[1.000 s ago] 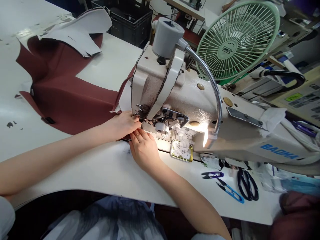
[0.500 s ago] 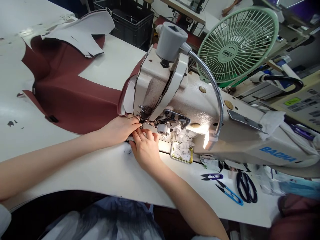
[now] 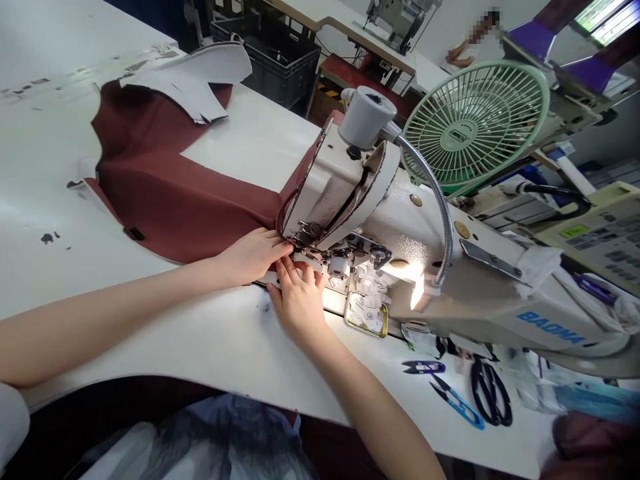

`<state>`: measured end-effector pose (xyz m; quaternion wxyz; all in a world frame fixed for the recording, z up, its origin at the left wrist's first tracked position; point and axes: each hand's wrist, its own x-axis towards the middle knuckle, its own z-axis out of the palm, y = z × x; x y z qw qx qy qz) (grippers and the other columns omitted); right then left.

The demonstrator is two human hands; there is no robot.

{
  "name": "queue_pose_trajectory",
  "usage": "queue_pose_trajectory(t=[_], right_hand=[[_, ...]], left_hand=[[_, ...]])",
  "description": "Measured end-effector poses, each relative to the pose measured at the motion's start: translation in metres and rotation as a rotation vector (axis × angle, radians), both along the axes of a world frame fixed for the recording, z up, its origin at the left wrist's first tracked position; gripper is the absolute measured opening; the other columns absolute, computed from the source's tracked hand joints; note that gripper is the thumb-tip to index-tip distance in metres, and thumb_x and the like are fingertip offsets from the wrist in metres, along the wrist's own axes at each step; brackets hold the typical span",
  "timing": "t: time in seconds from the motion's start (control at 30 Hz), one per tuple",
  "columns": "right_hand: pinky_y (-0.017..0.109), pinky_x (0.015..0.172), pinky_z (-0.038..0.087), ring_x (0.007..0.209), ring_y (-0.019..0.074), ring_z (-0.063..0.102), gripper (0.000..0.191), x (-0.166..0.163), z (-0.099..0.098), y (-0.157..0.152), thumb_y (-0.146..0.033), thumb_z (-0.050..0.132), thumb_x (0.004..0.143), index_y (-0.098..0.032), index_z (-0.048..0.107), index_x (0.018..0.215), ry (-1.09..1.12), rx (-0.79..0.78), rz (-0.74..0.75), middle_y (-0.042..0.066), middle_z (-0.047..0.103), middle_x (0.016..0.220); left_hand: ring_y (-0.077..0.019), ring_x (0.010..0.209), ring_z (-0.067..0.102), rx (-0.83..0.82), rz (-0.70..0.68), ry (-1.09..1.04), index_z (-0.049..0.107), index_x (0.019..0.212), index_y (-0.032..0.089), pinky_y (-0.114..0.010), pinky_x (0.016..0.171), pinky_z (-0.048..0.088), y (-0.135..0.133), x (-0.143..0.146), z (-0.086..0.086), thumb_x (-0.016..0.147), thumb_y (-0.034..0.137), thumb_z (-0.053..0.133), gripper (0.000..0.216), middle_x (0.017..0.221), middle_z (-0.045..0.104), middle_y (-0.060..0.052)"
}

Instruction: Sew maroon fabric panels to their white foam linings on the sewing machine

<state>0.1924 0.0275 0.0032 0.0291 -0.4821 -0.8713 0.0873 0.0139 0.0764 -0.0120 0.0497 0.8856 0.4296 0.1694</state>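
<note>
A dark red fabric piece (image 3: 165,193) with a white underside lies on the white table (image 3: 210,333) and runs under the head of a cream sewing machine (image 3: 400,247). My left hand (image 3: 253,253) rests on the fabric's edge right at the needle area, fingers together and pressing down. My right hand (image 3: 299,300) sits just below the presser foot, fingers bent and pinching the fabric edge. The needle itself is hidden behind my fingers.
A small tin of white labels (image 3: 369,313) sits beside the needle plate. Thread snips (image 3: 457,400) and black scissors (image 3: 490,393) lie at the right. A green fan (image 3: 475,127) stands behind the machine, and a black crate (image 3: 273,47) beyond the table.
The fabric has fed further left and back across the table, and its fold now rises behind the machine head. Both hands stay at the needle; the view has shifted.
</note>
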Motion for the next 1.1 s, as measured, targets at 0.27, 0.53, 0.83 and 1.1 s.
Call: queue_pose_trajectory(t=[0.27, 0.53, 0.83, 1.1], right_hand=[[0.051, 0.097, 0.035, 0.124, 0.0328, 0.042, 0.056, -0.001, -0.004, 0.002, -0.044, 0.039, 0.104, -0.018, 0.038, 0.153, 0.007, 0.028, 0.009, 0.009, 0.042, 0.156], [0.051, 0.095, 0.033, 0.120, 0.0333, 0.044, 0.054, -0.001, -0.005, -0.002, -0.039, 0.040, 0.104, -0.017, 0.038, 0.153, 0.039, 0.082, 0.062, 0.009, 0.044, 0.154], [0.049, 0.092, 0.037, 0.113, 0.0321, 0.051, 0.045, 0.006, -0.011, 0.004, -0.032, 0.043, 0.102, -0.020, 0.050, 0.145, 0.172, 0.198, 0.111, 0.010, 0.057, 0.143], [0.040, 0.088, 0.047, 0.103, 0.0245, 0.058, 0.029, 0.017, -0.008, 0.009, -0.020, 0.045, 0.100, -0.019, 0.062, 0.123, 0.436, 0.282, 0.259, 0.008, 0.070, 0.119]], left_hand=[[-0.0244, 0.093, 0.062, 0.000, -0.014, -0.041, 0.058, 0.102, 0.015, -0.033, 0.077, 0.043, 0.003, 0.000, 0.003, 0.083, 0.008, 0.062, 0.021, 0.093, 0.067, -0.008], [-0.0185, 0.081, 0.060, -0.139, -0.022, -0.180, 0.057, 0.087, 0.017, -0.029, 0.075, 0.043, 0.006, -0.008, 0.009, 0.084, 0.004, 0.056, 0.014, 0.087, 0.065, -0.003], [-0.0155, 0.092, 0.066, -0.394, -0.206, -0.301, 0.069, 0.093, 0.019, -0.023, 0.083, 0.048, 0.023, -0.037, 0.041, 0.087, 0.007, 0.053, 0.021, 0.100, 0.073, -0.001], [-0.0365, 0.149, 0.024, -0.381, 0.478, -0.064, 0.045, 0.149, 0.022, -0.057, 0.118, 0.021, 0.010, -0.148, 0.057, 0.099, 0.046, 0.043, 0.056, 0.160, 0.032, -0.014]])
